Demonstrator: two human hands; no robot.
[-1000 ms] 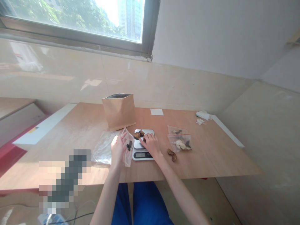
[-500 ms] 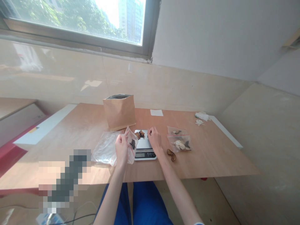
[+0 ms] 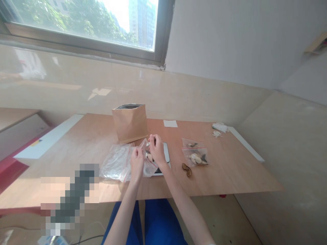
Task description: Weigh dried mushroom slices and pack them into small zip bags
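Observation:
A clear zip bag with a red seal line [image 3: 150, 170] hangs from my left hand [image 3: 137, 161], whose fingers are closed on its edge. Pale and dark dried pieces [image 3: 149, 157] show in or behind the film. My right hand [image 3: 157, 149] is at the bag's upper part, fingers pinched together; what they hold is hidden. Under both stands a white kitchen scale [image 3: 166, 153], its plate and display partly covered by the bag and my right hand. A curled brown dried slice [image 3: 187, 169] lies right of the scale.
Flat clear bags [image 3: 114, 163] lie to the left. Behind stands an open brown paper pouch [image 3: 130, 124]. Filled zip bags [image 3: 196, 157] rest on the right of the wooden table [image 3: 235, 166]. A white paper [image 3: 170, 123] and crumpled white material [image 3: 219, 127] lie at the back.
My right hand has moved left from the scale plate to the bag. My left hand has shifted slightly right, bringing the bag over the scale. The brown pieces on the plate are now covered or gone.

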